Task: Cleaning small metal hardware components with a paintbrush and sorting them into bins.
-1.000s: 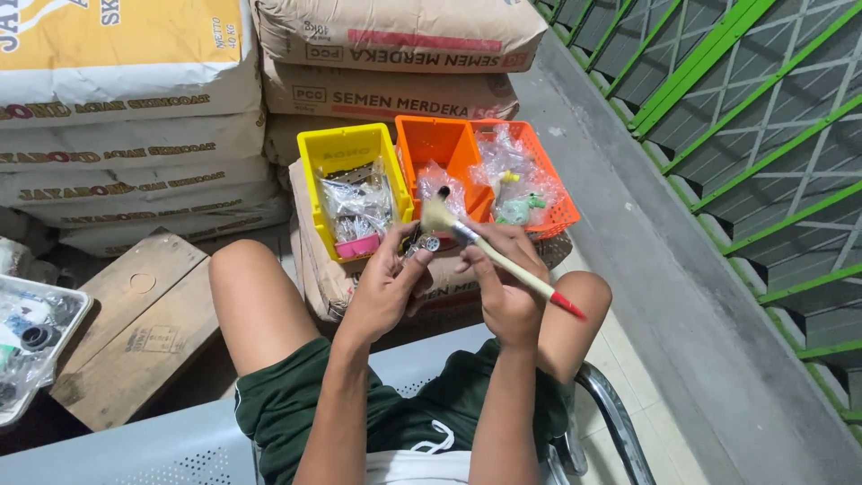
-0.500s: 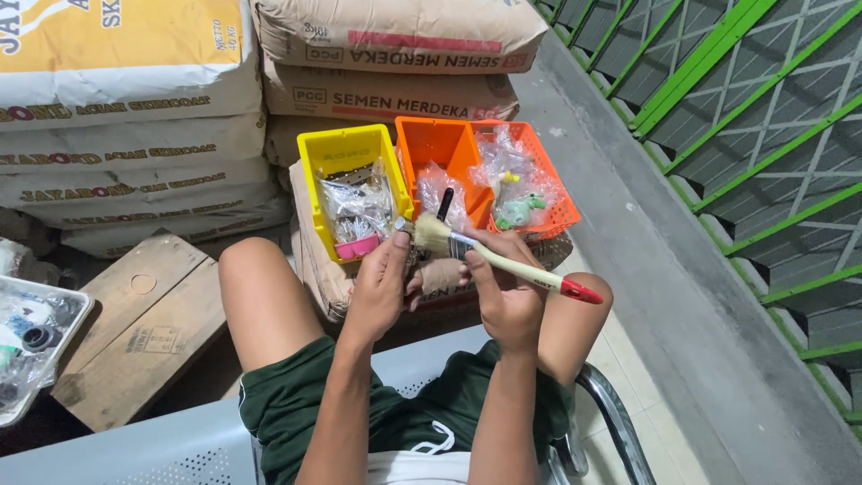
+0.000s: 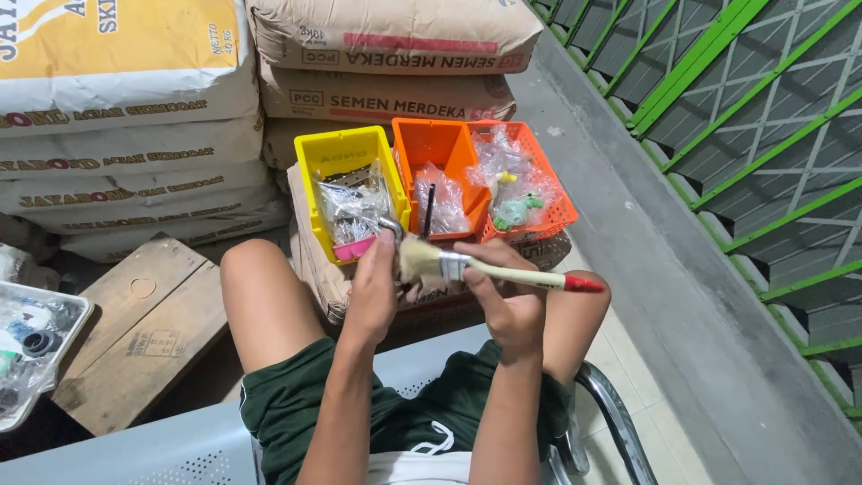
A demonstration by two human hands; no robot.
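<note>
The small metal part [image 3: 390,224] that the left hand [image 3: 373,286] is pinching at its fingertips is mostly hiding behind the thumb and fingers, so only a curved, shiny grey end is showing, and its exact kind is too small to make out. The right hand [image 3: 505,304] is gripping a paintbrush [image 3: 489,270] just behind the metal ferrule, its fingers wrapping over the pale wooden handle and covering part of it. The brush is lying nearly level across the view, its worn, cream-coloured bristles pointing toward the left hand and sitting just beside the metal part, its red-tipped handle end sticking out to the person's right above the right knee. Whether the bristles are actually touching the part is hard to say. Both hands are hovering in front of the knees, just before three small bins: a yellow bin [image 3: 347,187], an orange bin [image 3: 443,174] and an orange mesh basket [image 3: 530,184], all holding clear plastic bags whose contents are blurring together behind the glare. A dark thin rod is standing in the orange bin. The bins are resting on a brown sack that the hands are partly covering. Stacked cement sacks [image 3: 386,63] are rising behind, cut off at the top edge. A tray of oddments [image 3: 27,346] at far left is being cropped by the frame.
</note>
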